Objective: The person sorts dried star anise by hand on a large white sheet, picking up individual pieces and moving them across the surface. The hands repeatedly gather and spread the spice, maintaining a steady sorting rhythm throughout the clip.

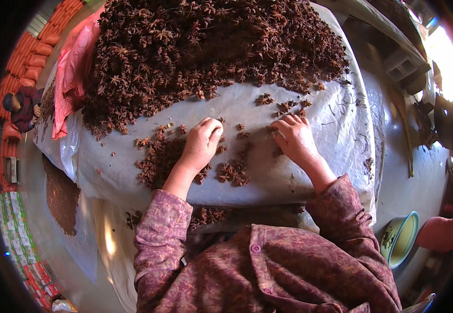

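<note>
A large heap of dried star anise (163, 58) covers the far part of a table spread with plastic sheeting (265, 191). My left hand (203, 139) is above a small pile of star anise (161, 156), fingers curled in, with single pieces close by its fingertips. To the right, my right hand (296, 137) bends its fingers down beside loose star anise (285, 107); its fingertips are partly hidden. Between my hands lie a few stray pieces (243, 131) and a smaller cluster (234, 174). Whether either hand pinches a piece is unclear.
A pink plastic sheet (73, 74) hangs at the heap's left side. Beyond it, a person (24, 107) works near stacked orange sacks (34, 58). Stacked boxes (17, 231) stand at lower left. A basin (400, 240) and a red cushion-like object (441, 234) are at right.
</note>
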Available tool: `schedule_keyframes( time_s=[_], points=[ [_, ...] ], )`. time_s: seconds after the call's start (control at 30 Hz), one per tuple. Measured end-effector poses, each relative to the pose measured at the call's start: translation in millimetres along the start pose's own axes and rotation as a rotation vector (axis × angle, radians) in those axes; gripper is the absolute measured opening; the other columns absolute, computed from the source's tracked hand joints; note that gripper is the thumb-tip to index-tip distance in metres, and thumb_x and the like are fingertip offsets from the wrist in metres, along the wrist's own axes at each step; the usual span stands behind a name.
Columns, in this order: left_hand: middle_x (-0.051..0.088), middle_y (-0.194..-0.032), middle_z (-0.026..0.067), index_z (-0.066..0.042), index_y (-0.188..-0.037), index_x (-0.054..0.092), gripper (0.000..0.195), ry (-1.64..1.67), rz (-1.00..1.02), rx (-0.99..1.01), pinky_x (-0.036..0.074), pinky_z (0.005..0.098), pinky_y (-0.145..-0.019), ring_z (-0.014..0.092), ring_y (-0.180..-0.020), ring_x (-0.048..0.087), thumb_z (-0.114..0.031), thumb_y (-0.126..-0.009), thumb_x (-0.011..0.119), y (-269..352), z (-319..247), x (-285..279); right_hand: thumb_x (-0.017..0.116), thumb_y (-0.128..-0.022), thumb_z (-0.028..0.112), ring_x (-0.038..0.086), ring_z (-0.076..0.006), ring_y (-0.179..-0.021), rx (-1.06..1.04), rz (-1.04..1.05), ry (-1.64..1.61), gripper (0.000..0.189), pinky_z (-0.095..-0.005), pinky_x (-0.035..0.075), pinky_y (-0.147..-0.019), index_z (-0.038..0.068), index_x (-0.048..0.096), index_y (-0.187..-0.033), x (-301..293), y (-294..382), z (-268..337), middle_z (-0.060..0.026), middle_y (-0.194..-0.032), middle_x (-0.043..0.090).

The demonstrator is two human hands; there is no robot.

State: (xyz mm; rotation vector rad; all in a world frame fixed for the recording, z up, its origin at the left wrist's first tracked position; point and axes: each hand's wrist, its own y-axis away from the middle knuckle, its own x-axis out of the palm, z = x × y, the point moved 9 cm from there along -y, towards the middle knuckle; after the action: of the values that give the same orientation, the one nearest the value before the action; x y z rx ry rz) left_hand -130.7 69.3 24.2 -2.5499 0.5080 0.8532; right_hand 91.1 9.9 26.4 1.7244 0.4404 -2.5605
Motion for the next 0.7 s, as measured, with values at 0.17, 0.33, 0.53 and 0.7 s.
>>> schedule_keyframes(
  time_s=[0.17, 0.33, 0.53, 0.7],
  points=[
    [0.054, -0.077, -0.0034, -0.006, -0.107, 0.057, 0.008, 0.306, -0.186, -0.251, 0.041, 0.0220, -0.059, 0.005, -0.067, 0.047, -0.010, -0.104, 0.051, 12, 24, -29, 0.070, -0.076, 0.011, 0.058, -0.0291, -0.109, -0.034, -0.114, -0.159, 0.039, -0.0433, 0.044, -0.094, 0.013, 0.067, -0.115, -14, 2, 3, -0.0084, -0.105, 0.064],
    [0.063, -0.086, 0.0095, -0.005, -0.093, 0.067, 0.011, -0.261, -0.219, -0.036, 0.050, 0.0380, -0.070, 0.026, -0.080, 0.061, -0.016, -0.093, 0.067, 11, -28, -37, 0.068, -0.077, 0.008, 0.061, -0.0287, -0.106, -0.076, 0.083, 0.002, 0.027, -0.0417, 0.047, -0.091, 0.012, 0.071, -0.103, 1, -9, 19, -0.0069, -0.106, 0.065],
    [0.057, -0.133, 0.0197, 0.002, -0.139, 0.050, 0.042, 0.215, -0.189, 0.021, 0.041, 0.0394, -0.110, 0.030, -0.128, 0.054, -0.002, -0.098, 0.054, 32, -74, 34, 0.072, -0.085, -0.001, 0.070, -0.0253, -0.086, 0.034, -0.173, -0.734, 0.018, -0.0315, 0.055, -0.076, 0.003, 0.074, -0.103, -13, -3, 26, -0.0100, -0.094, 0.072],
    [0.068, -0.102, 0.0081, 0.002, -0.127, 0.057, 0.028, 0.740, -0.022, -0.245, 0.054, 0.0283, -0.082, 0.012, -0.089, 0.063, -0.004, -0.100, 0.057, 41, -68, 68, 0.073, -0.084, 0.001, 0.068, -0.0242, -0.085, 0.091, -0.287, -0.807, 0.018, -0.0345, 0.055, -0.076, 0.003, 0.074, -0.102, -22, 30, 43, -0.0097, -0.094, 0.069]
  ],
)
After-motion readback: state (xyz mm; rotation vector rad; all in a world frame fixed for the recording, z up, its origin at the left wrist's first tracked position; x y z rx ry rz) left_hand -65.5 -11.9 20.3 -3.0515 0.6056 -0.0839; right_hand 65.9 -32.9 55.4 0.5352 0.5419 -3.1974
